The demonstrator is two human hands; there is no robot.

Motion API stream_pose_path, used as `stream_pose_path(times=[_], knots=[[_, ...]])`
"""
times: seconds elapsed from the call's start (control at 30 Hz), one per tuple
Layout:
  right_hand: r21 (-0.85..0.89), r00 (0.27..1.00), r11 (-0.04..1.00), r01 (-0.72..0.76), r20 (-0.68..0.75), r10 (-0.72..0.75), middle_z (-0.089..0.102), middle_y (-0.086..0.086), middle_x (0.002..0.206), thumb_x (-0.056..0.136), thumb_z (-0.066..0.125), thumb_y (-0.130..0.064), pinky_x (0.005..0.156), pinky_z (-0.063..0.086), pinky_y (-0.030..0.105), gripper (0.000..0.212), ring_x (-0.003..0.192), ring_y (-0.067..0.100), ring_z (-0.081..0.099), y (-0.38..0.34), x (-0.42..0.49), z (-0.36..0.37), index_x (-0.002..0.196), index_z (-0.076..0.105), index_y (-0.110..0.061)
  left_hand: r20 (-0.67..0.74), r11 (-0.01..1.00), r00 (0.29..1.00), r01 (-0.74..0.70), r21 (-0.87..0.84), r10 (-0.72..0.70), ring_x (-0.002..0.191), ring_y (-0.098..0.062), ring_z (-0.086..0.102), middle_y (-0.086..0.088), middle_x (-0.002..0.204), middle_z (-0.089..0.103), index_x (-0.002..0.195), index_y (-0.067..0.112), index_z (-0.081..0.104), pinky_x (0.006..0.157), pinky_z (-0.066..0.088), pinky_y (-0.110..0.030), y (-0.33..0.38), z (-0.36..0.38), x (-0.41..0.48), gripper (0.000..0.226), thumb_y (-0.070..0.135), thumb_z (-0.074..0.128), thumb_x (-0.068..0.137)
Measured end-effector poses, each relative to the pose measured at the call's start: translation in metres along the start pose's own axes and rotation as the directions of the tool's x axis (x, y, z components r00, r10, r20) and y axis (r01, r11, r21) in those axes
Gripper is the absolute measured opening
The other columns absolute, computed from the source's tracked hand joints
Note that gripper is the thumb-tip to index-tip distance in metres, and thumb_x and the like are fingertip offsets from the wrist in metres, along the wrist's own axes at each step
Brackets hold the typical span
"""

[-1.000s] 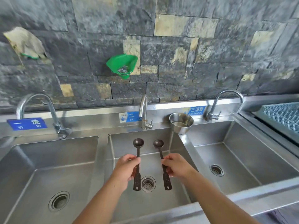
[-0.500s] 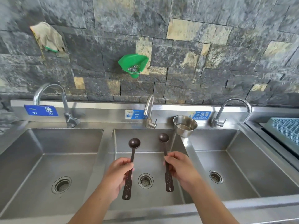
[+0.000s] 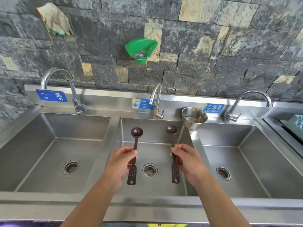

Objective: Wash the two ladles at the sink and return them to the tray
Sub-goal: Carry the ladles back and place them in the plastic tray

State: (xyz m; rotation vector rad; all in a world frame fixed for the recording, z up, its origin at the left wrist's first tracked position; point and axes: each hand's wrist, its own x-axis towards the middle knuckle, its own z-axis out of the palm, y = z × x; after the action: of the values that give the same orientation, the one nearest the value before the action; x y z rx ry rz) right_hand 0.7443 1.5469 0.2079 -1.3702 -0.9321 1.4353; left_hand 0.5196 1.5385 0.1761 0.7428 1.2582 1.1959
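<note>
A person holds two matching dark brown ladles over the middle basin (image 3: 124,185) of a three-basin stainless steel sink. Each ladle has a small round bowl at the far end and a long thin handle that widens into a flat, perforated paddle at the near end. The left hand (image 3: 118,163) grips the left ladle (image 3: 134,154) with the fingers (image 3: 127,149) pinching the handle at about its middle; the right hand (image 3: 188,163) grips the right ladle (image 3: 173,154) the same way. Both ladles run lengthwise away from the person, bowls pointing toward the back wall and paddle ends toward the body, the two nearly parallel and well apart, one on either side of the drain (image 3: 150,170). The bowls sit below the middle tap (image 3: 156,102) at the rear of the basin. A small steel cup (image 3: 194,117) stands on the rim between the middle and right basins, near the right ladle's bowl. Further taps stand behind the left and right basins. On the stone wall (image 3: 213,46) above hang a green plastic holder (image 3: 141,49) and a pale glove (image 3: 55,20).
</note>
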Motion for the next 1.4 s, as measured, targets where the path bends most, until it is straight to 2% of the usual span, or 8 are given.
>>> stream_pose_path(times=[0.17,0.3,0.5,0.73,0.9,1.07,1.23,1.4], knots=[[0.028,1.000,1.000,0.003,-0.008,-0.002,0.065,0.006,0.067,0.093,0.060,-0.007,0.057,0.044,0.031,0.017,0.056,0.017,0.050,0.001,-0.006,-0.012,0.077,0.062,-0.011,0.017,1.000,1.000,-0.013,0.016,0.012,0.057,-0.018,0.053,-0.003,0.067,0.064,0.074,0.021,0.074,0.061,0.042,-0.034,0.004,0.014,-0.004,0.016,0.012,0.067,0.086],[-0.138,0.991,0.984,0.110,-0.061,-0.120,0.067,0.004,0.064,0.093,0.060,-0.006,0.059,0.042,0.034,0.009,0.051,0.017,0.054,-0.005,-0.018,-0.040,0.084,0.061,-0.004,0.062,0.999,0.998,-0.026,0.021,0.025,0.058,-0.016,0.054,-0.004,0.066,0.065,0.077,0.020,0.074,0.062,0.039,-0.034,0.009,0.041,-0.006,0.017,0.007,0.067,0.086],[0.138,0.992,0.986,0.094,-0.091,-0.082,0.061,0.010,0.068,0.096,0.055,-0.002,0.054,0.046,0.031,0.018,0.052,0.022,0.050,-0.015,-0.049,-0.095,0.078,0.057,-0.006,0.180,0.998,0.983,-0.041,0.038,0.034,0.065,-0.020,0.054,-0.007,0.070,0.063,0.091,0.010,0.067,0.065,0.038,-0.034,0.005,0.103,-0.015,0.006,0.004,0.065,0.089],[0.212,0.956,0.965,0.157,-0.279,-0.095,0.061,0.011,0.070,0.096,0.053,-0.002,0.056,0.045,0.032,0.019,0.054,0.021,0.050,-0.012,-0.094,-0.161,0.078,0.058,-0.005,0.421,0.996,0.905,0.014,0.094,-0.053,0.065,-0.017,0.054,-0.002,0.067,0.063,0.096,0.007,0.066,0.063,0.037,-0.032,-0.013,0.182,-0.032,0.007,0.004,0.063,0.090],[0.248,0.873,0.940,0.232,-0.479,-0.089,0.060,0.012,0.069,0.096,0.053,0.000,0.051,0.045,0.028,0.017,0.052,0.017,0.050,-0.010,-0.123,-0.185,0.079,0.056,-0.004,0.598,0.984,0.792,0.020,0.179,-0.125,0.066,-0.015,0.054,-0.005,0.076,0.061,0.104,0.002,0.064,0.062,0.041,-0.028,-0.024,0.226,-0.030,0.015,0.005,0.063,0.090],[0.224,0.750,0.930,0.291,-0.657,-0.077,0.059,0.012,0.070,0.096,0.053,-0.001,0.054,0.044,0.030,0.011,0.057,0.020,0.045,-0.008,-0.152,-0.180,0.085,0.056,-0.001,0.733,0.977,0.661,0.001,0.214,-0.161,0.061,-0.016,0.051,-0.001,0.067,0.062,0.097,0.006,0.065,0.060,0.037,-0.032,-0.023,0.255,-0.027,0.011,0.006,0.068,0.086],[0.211,0.611,0.904,0.371,-0.789,-0.067,0.061,0.010,0.067,0.096,0.052,-0.001,0.047,0.048,0.025,0.012,0.049,0.019,0.051,0.001,-0.181,-0.156,0.085,0.057,-0.003,0.868,0.960,0.439,-0.043,0.278,-0.231,0.060,-0.012,0.054,-0.002,0.072,0.065,0.098,0.011,0.066,0.057,0.041,-0.027,-0.017,0.263,-0.033,0.030,0.024,0.071,0.071],[0.202,0.482,0.895,0.397,-0.876,-0.016,0.061,0.010,0.068,0.096,0.054,-0.002,0.050,0.044,0.027,0.013,0.051,0.019,0.050,0.019,-0.208,-0.128,0.084,0.059,-0.003,0.915,0.948,0.269,-0.016,0.317,-0.301,0.062,-0.013,0.056,-0.004,0.073,0.064,0.096,0.011,0.065,0.058,0.045,-0.028,-0.028,0.257,-0.040,0.013,0.013,0.071,0.084]])
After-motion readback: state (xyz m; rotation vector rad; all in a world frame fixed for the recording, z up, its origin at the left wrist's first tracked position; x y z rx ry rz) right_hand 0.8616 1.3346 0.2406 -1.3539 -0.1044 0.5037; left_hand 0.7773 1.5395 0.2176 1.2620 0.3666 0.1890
